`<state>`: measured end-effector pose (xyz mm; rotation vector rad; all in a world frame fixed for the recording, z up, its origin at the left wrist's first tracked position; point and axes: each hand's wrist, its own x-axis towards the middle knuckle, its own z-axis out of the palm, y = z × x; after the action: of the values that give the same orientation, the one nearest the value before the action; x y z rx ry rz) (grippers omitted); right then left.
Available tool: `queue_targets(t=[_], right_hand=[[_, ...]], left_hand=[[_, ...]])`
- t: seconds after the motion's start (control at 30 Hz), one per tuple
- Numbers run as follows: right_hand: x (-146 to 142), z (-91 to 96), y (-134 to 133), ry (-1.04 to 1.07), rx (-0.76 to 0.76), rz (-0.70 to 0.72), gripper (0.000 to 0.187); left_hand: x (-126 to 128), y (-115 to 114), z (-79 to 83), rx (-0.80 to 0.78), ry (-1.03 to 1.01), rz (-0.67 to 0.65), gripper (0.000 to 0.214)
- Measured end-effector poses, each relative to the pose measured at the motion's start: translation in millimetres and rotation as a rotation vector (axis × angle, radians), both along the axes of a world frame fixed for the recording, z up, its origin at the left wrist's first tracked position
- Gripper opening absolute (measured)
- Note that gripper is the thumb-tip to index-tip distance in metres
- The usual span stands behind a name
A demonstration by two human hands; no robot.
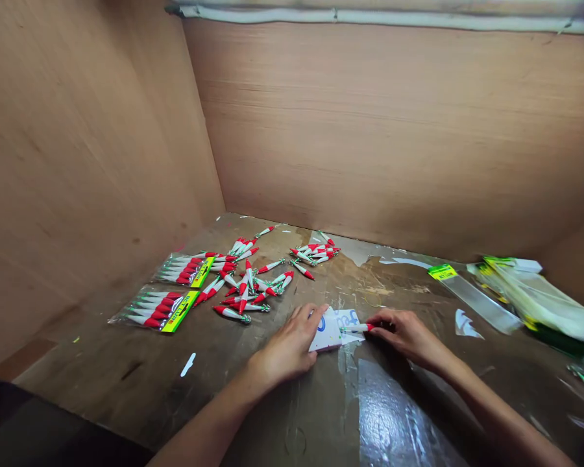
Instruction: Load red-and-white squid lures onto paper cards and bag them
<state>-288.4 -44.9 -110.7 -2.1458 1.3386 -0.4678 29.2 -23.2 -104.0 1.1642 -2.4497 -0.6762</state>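
Observation:
My left hand (292, 344) lies on the worn tabletop with its fingers resting on the left edge of a white card with blue lettering (338, 324). My right hand (403, 334) pinches a small red-and-white lure (357, 328) and holds it against that card. A loose heap of the same red-and-white lures (248, 285) lies to the left of the card, and a smaller cluster (314, 253) sits farther back.
Two sealed clear packs of lures with green-yellow labels (185, 269) (156, 310) lie at the left. A stack of empty clear bags with yellow headers (516, 285) sits at the right. Plywood walls (370, 130) enclose the table on the left and behind.

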Motion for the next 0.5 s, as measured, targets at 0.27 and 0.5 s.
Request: queue_targets(t=[0.27, 0.5], right_hand=[[62, -18.9, 3, -0.138, -0.171, 0.226, 0.009], [50, 9.2, -45, -0.111, 0.001, 0.327, 0.022]], left_hand=[[1, -4, 0.1, -0.021, 0.067, -0.041, 0.097], [4, -5, 4.1, -0.002, 0.044, -0.056, 0.097]])
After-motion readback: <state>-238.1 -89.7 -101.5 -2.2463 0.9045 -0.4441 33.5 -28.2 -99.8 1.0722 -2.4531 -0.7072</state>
